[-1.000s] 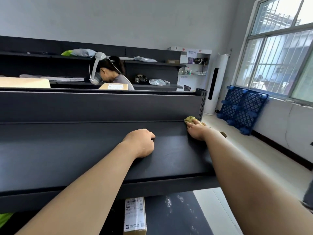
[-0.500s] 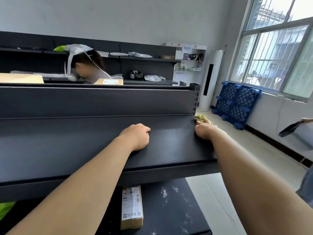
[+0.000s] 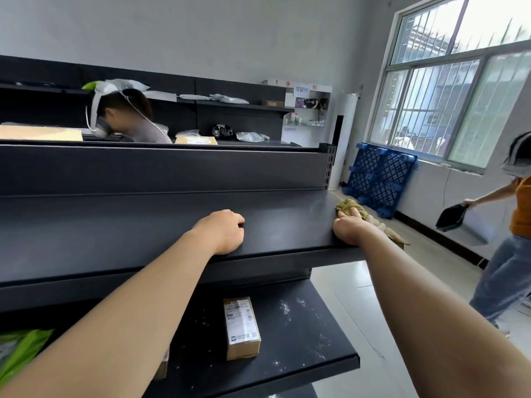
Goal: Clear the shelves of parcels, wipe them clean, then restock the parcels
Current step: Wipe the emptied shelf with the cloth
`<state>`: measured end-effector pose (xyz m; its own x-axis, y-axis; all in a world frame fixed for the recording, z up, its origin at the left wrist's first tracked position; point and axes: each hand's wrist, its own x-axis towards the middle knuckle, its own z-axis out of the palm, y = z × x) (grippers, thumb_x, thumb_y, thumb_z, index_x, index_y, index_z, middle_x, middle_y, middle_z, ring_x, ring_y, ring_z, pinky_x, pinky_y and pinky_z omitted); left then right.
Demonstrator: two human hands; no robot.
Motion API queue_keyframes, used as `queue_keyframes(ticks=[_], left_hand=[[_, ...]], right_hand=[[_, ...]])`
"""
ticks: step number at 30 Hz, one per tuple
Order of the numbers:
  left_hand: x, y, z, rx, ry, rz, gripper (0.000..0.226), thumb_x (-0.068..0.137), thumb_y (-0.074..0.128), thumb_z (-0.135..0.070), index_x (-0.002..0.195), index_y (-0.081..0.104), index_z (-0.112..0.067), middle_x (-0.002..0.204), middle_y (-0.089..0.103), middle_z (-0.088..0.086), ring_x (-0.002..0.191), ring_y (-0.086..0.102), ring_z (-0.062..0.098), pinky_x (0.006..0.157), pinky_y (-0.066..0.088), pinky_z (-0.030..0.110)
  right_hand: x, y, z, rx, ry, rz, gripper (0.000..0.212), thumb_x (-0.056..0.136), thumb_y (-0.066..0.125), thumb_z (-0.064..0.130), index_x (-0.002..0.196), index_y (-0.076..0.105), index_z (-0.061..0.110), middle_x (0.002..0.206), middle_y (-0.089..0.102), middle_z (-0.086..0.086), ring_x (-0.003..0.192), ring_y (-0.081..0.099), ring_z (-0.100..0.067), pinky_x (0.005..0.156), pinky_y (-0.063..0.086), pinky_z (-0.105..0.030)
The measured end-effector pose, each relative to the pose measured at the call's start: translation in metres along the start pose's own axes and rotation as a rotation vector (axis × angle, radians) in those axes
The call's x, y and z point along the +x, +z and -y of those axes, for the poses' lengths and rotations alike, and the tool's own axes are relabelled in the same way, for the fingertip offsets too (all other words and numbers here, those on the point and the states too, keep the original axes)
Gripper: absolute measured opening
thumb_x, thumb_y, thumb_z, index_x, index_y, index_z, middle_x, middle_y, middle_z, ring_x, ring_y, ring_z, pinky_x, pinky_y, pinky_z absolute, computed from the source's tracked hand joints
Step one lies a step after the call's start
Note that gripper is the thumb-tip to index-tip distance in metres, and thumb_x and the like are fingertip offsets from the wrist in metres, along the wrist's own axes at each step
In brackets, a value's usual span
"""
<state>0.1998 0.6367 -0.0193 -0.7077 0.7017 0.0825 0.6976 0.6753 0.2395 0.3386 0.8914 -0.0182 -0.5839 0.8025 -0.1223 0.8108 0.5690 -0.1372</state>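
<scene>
A bare dark upper shelf (image 3: 129, 231) is crossed by both forearms. The left hand (image 3: 221, 232) is rested on the middle of that shelf, fingers curled into a loose fist with nothing seen in them. At the shelf's right end a yellow-green cloth (image 3: 351, 207) is gripped by the right hand (image 3: 349, 229) and trails off past the shelf's edge; the fingertips are hidden by the back of the hand.

Under the shelf, a labelled cardboard parcel (image 3: 241, 327) is laid flat on a lower shelf (image 3: 304, 337) speckled with white dust, and a green bag (image 3: 20, 349) is seen beneath the shelf's left part.

Behind the shelf, a bent-over person (image 3: 129, 116) is partly hidden by its back panel. To the shelf's right, blue pallets (image 3: 379, 173) are leaned against the wall, and a black bag (image 3: 451, 216) is carried by another person (image 3: 517, 225).
</scene>
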Motion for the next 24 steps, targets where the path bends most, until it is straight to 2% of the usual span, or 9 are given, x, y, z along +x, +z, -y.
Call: queue_keyframes(ticks=[5, 7, 9, 11, 15, 18, 21, 24], left_hand=[[-0.045, -0.016, 0.045, 0.034, -0.057, -0.007, 0.041, 0.095, 0.035, -0.031, 0.134, 0.047, -0.023, 0.141, 0.041, -0.004, 0.124, 0.045, 0.024, 0.097, 0.043, 0.04], [-0.061, -0.02, 0.06, 0.037, -0.071, -0.012, 0.03, 0.096, 0.034, -0.033, 0.115, 0.053, -0.019, 0.132, 0.045, -0.002, 0.114, 0.049, 0.025, 0.092, 0.044, 0.04], [-0.079, -0.025, 0.077, 0.03, -0.087, -0.037, 0.02, 0.096, 0.034, -0.033, 0.086, 0.046, -0.02, 0.119, 0.049, -0.001, 0.101, 0.052, 0.025, 0.085, 0.046, 0.039], [-0.097, -0.03, 0.093, 0.031, -0.112, -0.053, 0.023, 0.096, 0.034, -0.034, 0.079, 0.041, -0.021, 0.113, 0.048, -0.001, 0.096, 0.052, 0.025, 0.082, 0.046, 0.039], [-0.116, -0.035, 0.115, 0.033, -0.154, -0.049, 0.024, 0.098, 0.032, -0.035, 0.094, 0.046, -0.016, 0.121, 0.046, 0.0, 0.1, 0.05, 0.025, 0.086, 0.045, 0.038], [-0.12, -0.033, 0.119, 0.021, -0.152, -0.054, 0.029, 0.099, 0.027, -0.031, 0.102, 0.05, -0.013, 0.127, 0.046, 0.001, 0.106, 0.048, 0.024, 0.09, 0.044, 0.039], [-0.118, -0.026, 0.114, 0.006, -0.117, -0.09, 0.039, 0.099, 0.025, -0.027, 0.123, 0.052, -0.014, 0.14, 0.042, 0.0, 0.121, 0.043, 0.025, 0.098, 0.04, 0.038], [-0.11, -0.019, 0.104, 0.01, -0.078, -0.134, 0.041, 0.099, 0.025, -0.028, 0.129, 0.053, -0.018, 0.143, 0.042, -0.001, 0.125, 0.041, 0.026, 0.1, 0.038, 0.037]], right_hand=[[-0.039, 0.011, 0.053, 0.03, -0.075, 0.009, 0.058, 0.099, 0.015, 0.036, 0.155, 0.002, 0.03, 0.162, -0.009, 0.008, 0.149, -0.007, -0.025, 0.119, -0.004, -0.053], [-0.056, 0.015, 0.073, 0.08, -0.1, 0.001, 0.057, 0.1, 0.016, 0.035, 0.155, 0.001, 0.028, 0.162, -0.007, 0.008, 0.149, -0.006, -0.025, 0.119, -0.006, -0.049], [-0.075, 0.02, 0.098, 0.105, -0.169, 0.0, 0.056, 0.101, 0.017, 0.034, 0.155, 0.003, 0.029, 0.162, -0.006, 0.008, 0.149, -0.005, -0.026, 0.119, -0.005, -0.048], [-0.092, 0.026, 0.124, 0.096, -0.265, 0.004, 0.055, 0.1, 0.018, 0.034, 0.154, 0.007, 0.033, 0.162, -0.007, 0.009, 0.149, -0.004, -0.027, 0.119, -0.003, -0.049], [-0.12, 0.038, 0.171, 0.084, -0.47, 0.011, 0.054, 0.1, 0.02, 0.034, 0.153, 0.014, 0.038, 0.162, -0.001, 0.012, 0.149, 0.004, -0.024, 0.119, 0.003, -0.047], [-0.138, 0.045, 0.188, 0.101, -0.639, 0.026, 0.051, 0.099, 0.022, 0.03, 0.148, 0.028, 0.044, 0.161, 0.007, 0.015, 0.149, 0.008, -0.02, 0.119, 0.003, -0.045], [-0.14, 0.046, 0.187, 0.129, -0.685, 0.024, 0.051, 0.099, 0.023, 0.026, 0.144, 0.037, 0.044, 0.16, 0.013, 0.017, 0.148, 0.011, -0.017, 0.119, 0.005, -0.044], [-0.133, 0.043, 0.185, 0.136, -0.677, 0.023, 0.053, 0.097, 0.023, 0.023, 0.143, 0.039, 0.044, 0.16, 0.015, 0.018, 0.148, 0.012, -0.014, 0.119, 0.006, -0.043]])
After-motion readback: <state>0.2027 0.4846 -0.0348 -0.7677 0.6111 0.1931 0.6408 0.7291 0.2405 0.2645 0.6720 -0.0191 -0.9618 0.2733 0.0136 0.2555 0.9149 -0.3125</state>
